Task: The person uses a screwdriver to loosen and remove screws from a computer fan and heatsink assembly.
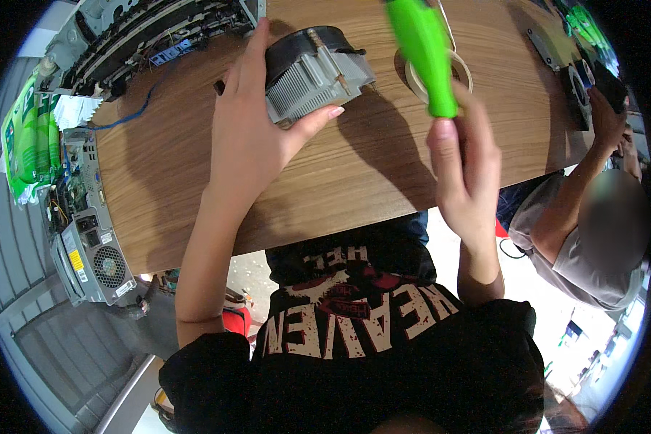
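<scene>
One cooler [304,85]: inward from worktop's [325,181] near edge, nearer left edge | left hand [249,130]: gripping cooler, thumb on near side | right hand [466,163]: gripping green tool [427,58], partly hiding tape roll [466,72] | PC case [90,239]: left edge

Green pkgs [32,145] L, PC unit [88,230], blue cbl [132,118], tape roll [465,71] on wood tbl [159,181], co-worker [557,242] R

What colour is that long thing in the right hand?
The long thing is bright green; it shows in the head view, slightly blurred.
</scene>
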Tool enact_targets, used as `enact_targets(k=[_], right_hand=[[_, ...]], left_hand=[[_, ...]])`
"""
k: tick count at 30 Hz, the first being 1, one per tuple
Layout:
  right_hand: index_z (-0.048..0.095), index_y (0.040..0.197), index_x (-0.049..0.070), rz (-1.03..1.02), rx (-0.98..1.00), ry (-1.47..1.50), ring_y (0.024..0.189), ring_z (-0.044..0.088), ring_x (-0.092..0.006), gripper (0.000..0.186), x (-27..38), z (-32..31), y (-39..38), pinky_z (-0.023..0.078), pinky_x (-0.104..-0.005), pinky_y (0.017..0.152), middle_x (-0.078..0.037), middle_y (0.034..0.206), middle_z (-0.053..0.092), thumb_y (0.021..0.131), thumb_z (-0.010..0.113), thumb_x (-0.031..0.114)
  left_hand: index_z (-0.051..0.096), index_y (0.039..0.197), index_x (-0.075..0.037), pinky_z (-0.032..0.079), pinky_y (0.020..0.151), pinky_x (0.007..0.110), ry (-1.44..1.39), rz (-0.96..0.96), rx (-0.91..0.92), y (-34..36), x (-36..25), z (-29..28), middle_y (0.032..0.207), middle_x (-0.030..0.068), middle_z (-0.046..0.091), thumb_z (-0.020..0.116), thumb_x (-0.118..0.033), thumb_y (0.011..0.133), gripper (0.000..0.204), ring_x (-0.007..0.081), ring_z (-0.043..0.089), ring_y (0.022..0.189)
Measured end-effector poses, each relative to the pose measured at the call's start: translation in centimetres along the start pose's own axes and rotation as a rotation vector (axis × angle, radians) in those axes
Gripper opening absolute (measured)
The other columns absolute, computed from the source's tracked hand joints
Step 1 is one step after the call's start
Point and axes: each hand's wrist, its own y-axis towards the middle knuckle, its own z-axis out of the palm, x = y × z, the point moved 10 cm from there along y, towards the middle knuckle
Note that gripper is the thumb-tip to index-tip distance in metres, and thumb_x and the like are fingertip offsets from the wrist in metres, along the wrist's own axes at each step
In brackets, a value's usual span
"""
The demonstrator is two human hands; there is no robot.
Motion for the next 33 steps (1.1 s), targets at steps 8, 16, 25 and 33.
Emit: enact_targets(k=[8,16,25,33], right_hand=[[0.049,0.133,0.005,-0.101,-0.044,-0.189,0.067,0.069,-0.0335,0.037,0.5,-0.3,0.7,0.051,-0.0367,0.059,-0.021,0.078,0.065,0.097,0.054,0.009],[0.045,0.137,0.002,0.262,0.106,0.089,0.055,0.041,-0.0025,0.037,-4.0,3.3,0.4,0.032,-0.0196,0.048,0.002,0.069,0.048,0.104,0.047,0.018],[0.045,0.138,0.004,0.248,0.22,0.444,0.05,0.033,-0.0009,0.04,-3.6,6.0,0.1,0.025,-0.0181,0.043,0.006,0.066,0.041,0.104,0.049,0.023],[0.042,0.14,0.002,0.167,0.238,0.448,0.049,0.032,-0.0007,0.042,-3.1,6.6,-0.4,0.025,-0.0184,0.043,0.006,0.065,0.041,0.103,0.05,0.02]], left_hand=[[0.029,0.149,-0.001,0.052,0.093,0.04,0.014,0.01,-0.02,-0.1,-0.5,-0.4,0.128,0.0186,0.058,0.089,-0.038,0.064,0.11,0.0346,0.061,0.113],[0.032,0.148,-0.002,0.047,0.1,0.038,-0.162,0.022,-0.045,-0.2,0.0,-0.6,0.134,0.0198,0.056,0.089,-0.023,0.065,0.103,0.0314,0.058,0.12],[0.036,0.144,-0.002,0.048,0.095,0.041,0.084,0.097,-0.263,-2.0,-2.2,-2.7,0.125,0.0216,0.056,0.089,-0.026,0.066,0.098,0.0324,0.058,0.112],[0.06,0.091,0.002,0.045,0.055,0.029,-0.499,-0.672,-0.219,-7.4,4.3,-0.5,0.072,0.0084,0.061,0.071,-0.025,0.089,0.03,0.0178,0.053,0.057]])
